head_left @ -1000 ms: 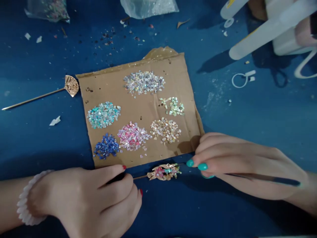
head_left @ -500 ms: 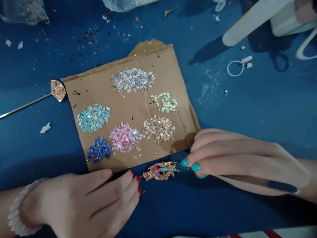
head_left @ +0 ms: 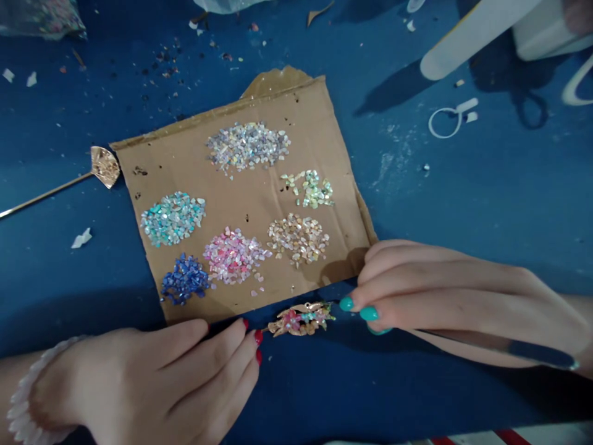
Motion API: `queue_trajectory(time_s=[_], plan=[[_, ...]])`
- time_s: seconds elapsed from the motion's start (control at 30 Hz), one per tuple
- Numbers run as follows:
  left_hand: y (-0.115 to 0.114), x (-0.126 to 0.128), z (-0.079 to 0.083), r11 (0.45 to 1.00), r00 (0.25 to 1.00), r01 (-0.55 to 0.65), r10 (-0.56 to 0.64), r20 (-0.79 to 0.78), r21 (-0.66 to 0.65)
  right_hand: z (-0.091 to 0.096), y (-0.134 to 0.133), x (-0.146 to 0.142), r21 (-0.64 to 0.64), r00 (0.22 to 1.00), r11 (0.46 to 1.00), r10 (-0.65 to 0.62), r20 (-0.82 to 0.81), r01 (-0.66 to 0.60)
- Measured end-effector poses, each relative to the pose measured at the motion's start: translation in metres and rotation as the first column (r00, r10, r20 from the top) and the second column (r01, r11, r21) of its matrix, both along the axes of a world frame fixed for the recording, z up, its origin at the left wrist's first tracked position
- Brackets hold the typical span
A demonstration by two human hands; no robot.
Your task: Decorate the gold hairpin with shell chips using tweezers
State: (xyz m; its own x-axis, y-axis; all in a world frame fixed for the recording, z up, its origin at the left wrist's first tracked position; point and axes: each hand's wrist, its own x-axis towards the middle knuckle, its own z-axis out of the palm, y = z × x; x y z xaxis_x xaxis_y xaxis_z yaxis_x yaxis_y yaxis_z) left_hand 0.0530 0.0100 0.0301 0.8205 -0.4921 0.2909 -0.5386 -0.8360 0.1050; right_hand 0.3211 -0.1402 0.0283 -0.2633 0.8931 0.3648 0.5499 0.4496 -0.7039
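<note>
A gold hairpin set with pink, turquoise, green and tan chips lies just below the cardboard. My left hand, with red nails, is closed on the hairpin's thin stem at its left end. From the right, my right hand, with teal nails, pinches metal tweezers. Their handle runs back under the palm, and their tip touches or nearly touches the ornament's right end. Whether a chip sits in the tip is too small to tell. Nearest above the hairpin are a pink chip pile and a tan chip pile.
The cardboard sheet also bears white, pale green, turquoise and blue chip piles. A fan-headed gold pin lies left. A white ring, a white tube and a plastic bag sit farther back.
The view has shifted slightly, with the far things a little higher in the picture. Both hands keep their hold, and the hairpin stays nearly in place.
</note>
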Motion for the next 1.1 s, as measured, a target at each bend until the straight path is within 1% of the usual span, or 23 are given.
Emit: queue_trajectory(time_s=[0.03, 0.07, 0.1, 0.27, 0.5, 0.63, 0.73, 0.93, 1.1], plan=[[0.0, 0.0, 0.0, 1.0, 1.0, -0.004, 0.004, 0.004, 0.0, -0.002, -0.001, 0.0, -0.116, 0.997, 0.993, 0.036, 0.073, -0.028], [-0.001, -0.001, 0.0, 1.0, 1.0, -0.009, 0.009, 0.005, -0.001, -0.004, -0.002, -0.001, -0.105, 0.996, 0.994, 0.033, 0.077, -0.025], [-0.001, -0.001, 0.0, 1.0, 1.0, -0.013, 0.013, 0.007, -0.002, -0.007, -0.003, -0.001, 0.002, 1.0, 1.0, 0.013, 0.006, -0.013], [-0.002, -0.002, 0.0, 1.0, 1.0, -0.008, 0.008, 0.003, -0.007, -0.015, -0.007, 0.0, 0.0, 0.999, 1.0, 0.031, -0.036, -0.031], [-0.001, 0.0, -0.002, 0.999, 1.0, -0.007, 0.007, 0.01, -0.034, -0.014, -0.007, 0.001, -0.077, 0.997, 0.997, -0.018, -0.08, 0.012], [-0.001, 0.001, -0.002, 0.999, 1.0, -0.013, 0.014, 0.011, -0.035, -0.013, -0.008, 0.0, -0.038, 0.999, 0.999, 0.002, -0.04, -0.003], [-0.002, -0.001, -0.002, 1.0, 1.0, -0.003, 0.003, 0.007, -0.029, -0.012, -0.01, -0.001, -0.017, 1.0, 1.0, -0.011, 0.0, 0.011], [-0.005, -0.006, -0.002, 0.997, 0.996, -0.073, 0.072, -0.054, -0.015, -0.016, -0.011, -0.003, -0.019, 1.0, 0.999, -0.027, -0.011, 0.027], [-0.005, -0.006, -0.001, 0.999, 0.998, -0.052, 0.052, -0.036, -0.006, -0.012, -0.007, -0.001, -0.007, 0.999, 1.0, 0.028, -0.031, -0.028]])
